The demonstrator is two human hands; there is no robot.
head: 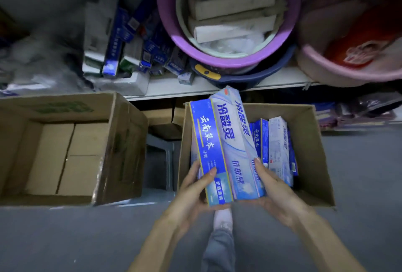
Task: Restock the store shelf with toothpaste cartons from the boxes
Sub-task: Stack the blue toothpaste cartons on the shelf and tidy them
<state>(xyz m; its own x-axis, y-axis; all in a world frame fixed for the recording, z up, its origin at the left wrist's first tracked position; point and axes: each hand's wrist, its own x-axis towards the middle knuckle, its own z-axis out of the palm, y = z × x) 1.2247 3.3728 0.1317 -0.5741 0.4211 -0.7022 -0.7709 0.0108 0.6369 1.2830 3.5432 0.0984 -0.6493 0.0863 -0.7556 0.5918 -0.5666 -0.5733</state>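
Note:
I hold a bundle of blue and white toothpaste cartons between both hands, above the right cardboard box. My left hand grips the dark blue carton at the bundle's left side, thumb across its face. On the right side, my right hand wraps the pale blue cartons, thumb on top. Several more cartons stand upright inside that box. The white store shelf runs just beyond, with a loose pile of toothpaste cartons lying on its left part.
An open cardboard box with plain brown cartons inside sits on the grey floor at the left. Stacked purple and blue plastic basins holding boxes occupy the shelf's middle, a pink basin its right. A grey stool stands between the boxes.

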